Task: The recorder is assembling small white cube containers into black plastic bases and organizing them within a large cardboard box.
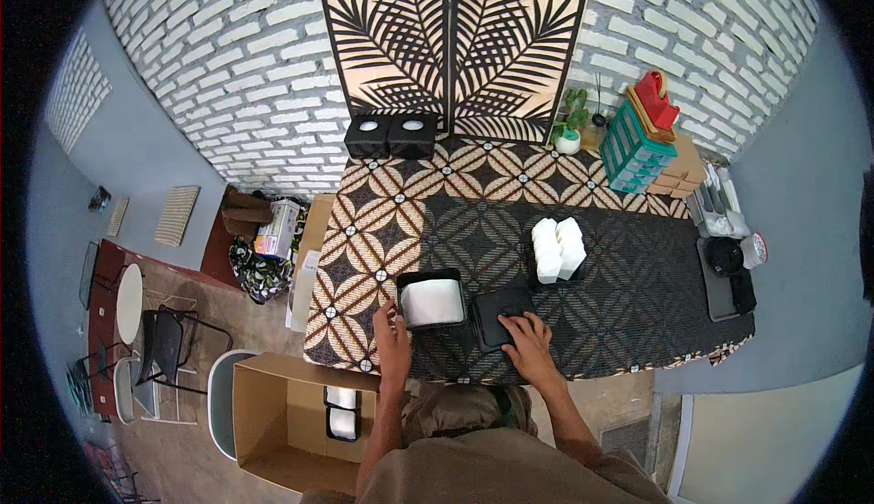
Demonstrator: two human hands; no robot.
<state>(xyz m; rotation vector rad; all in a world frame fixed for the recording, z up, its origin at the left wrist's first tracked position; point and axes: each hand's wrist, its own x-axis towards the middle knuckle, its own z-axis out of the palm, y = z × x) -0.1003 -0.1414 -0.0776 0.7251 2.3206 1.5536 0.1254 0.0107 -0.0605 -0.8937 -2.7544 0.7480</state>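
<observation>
Head view, landmark: the open black box (431, 299) with a white filling stands on the patterned tabletop (619, 304), close to the near edge; all places below are told from it.
Left hand: the left hand (392, 338) lies flat at the box's near-left corner, its fingers spread and touching the wall. The grip closes on nothing; it seems to steady the box so that it does not slide.
Right hand: the right hand (528, 340) rests just right of the box on a flat black lid (501, 315), fingers spread and pressed down on top, nothing pinched. The lid lies beside the box, probably because the box is open.
White packs: a small stack of white packs (557, 249) stands behind and to the right of the box, apart from both hands.
Cardboard carton: an open cardboard carton (291, 413) stands on the floor, in front and to the left of the box, below the tabletop edge; similar black-and-white boxes lie in it, within easy reach.
Two black cubes: two black cubes (391, 135) stand far behind the box, at the wall.
</observation>
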